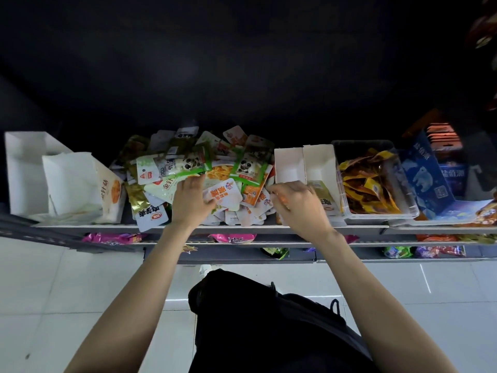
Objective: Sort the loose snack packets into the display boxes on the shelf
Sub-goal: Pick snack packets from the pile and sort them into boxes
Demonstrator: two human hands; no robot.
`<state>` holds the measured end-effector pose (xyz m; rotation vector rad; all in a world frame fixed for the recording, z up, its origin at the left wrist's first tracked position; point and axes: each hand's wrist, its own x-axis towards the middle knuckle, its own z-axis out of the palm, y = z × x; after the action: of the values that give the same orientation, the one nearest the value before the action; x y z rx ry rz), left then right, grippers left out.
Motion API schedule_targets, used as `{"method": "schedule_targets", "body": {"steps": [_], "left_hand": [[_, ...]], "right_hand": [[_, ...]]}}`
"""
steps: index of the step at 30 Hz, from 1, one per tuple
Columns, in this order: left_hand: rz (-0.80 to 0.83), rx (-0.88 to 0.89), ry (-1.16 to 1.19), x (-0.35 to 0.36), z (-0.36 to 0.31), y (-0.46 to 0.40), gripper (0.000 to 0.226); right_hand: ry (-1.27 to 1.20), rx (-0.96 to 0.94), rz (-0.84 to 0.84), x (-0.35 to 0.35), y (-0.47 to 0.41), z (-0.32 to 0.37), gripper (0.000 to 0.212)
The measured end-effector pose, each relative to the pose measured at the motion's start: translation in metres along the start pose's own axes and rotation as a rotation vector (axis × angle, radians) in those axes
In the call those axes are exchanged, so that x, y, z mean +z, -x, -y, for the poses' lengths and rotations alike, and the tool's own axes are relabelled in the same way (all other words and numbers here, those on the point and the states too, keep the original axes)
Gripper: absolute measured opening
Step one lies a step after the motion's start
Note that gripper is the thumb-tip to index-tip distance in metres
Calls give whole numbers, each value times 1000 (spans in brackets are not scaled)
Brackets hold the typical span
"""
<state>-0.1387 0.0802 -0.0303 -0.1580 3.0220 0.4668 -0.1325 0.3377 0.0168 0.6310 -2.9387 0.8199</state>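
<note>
Dark clothing (pixel 269 327) is seen nearest, above a tiled floor (pixel 40 292). Both hands are extended to the shelf (pixel 107 229).

- Left hand (pixel 189 201): laid flat, fingers straight, on the packet pile (pixel 204 173); nothing is gripped.
- Right hand (pixel 294 200): fingers curled, apparently pinching small orange packets (pixel 281 199); the grip is partly hidden.
- Step judged: picking matching packets from the pile. Next, a carry to the white box (pixel 304 164) just beside is called for.
- Other items: clear bin (pixel 376 211) of yellow packets, blue box (pixel 427 179), empty white boxes (pixel 24 168) at left.
- Obstruction: overlapping packets may be dragged off the edge.
</note>
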Motion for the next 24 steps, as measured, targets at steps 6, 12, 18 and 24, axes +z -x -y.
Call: {"method": "schedule_targets", "body": {"steps": [6,12,18,24], "left_hand": [[178,17,-33,-1,17,-7,51],[285,92,391,-45,8,-4,19],[-141,492,405,-73,-64,-1,25],[-234,567,548,-12,-149,-5,32]], "right_hand": [[3,146,309,54,-49,43,44],[-253,273,314,49,-60,53,60],[-219,41,-106,-31,-14,26,24],[101,61,-427,-61,32,-10,14]]}}
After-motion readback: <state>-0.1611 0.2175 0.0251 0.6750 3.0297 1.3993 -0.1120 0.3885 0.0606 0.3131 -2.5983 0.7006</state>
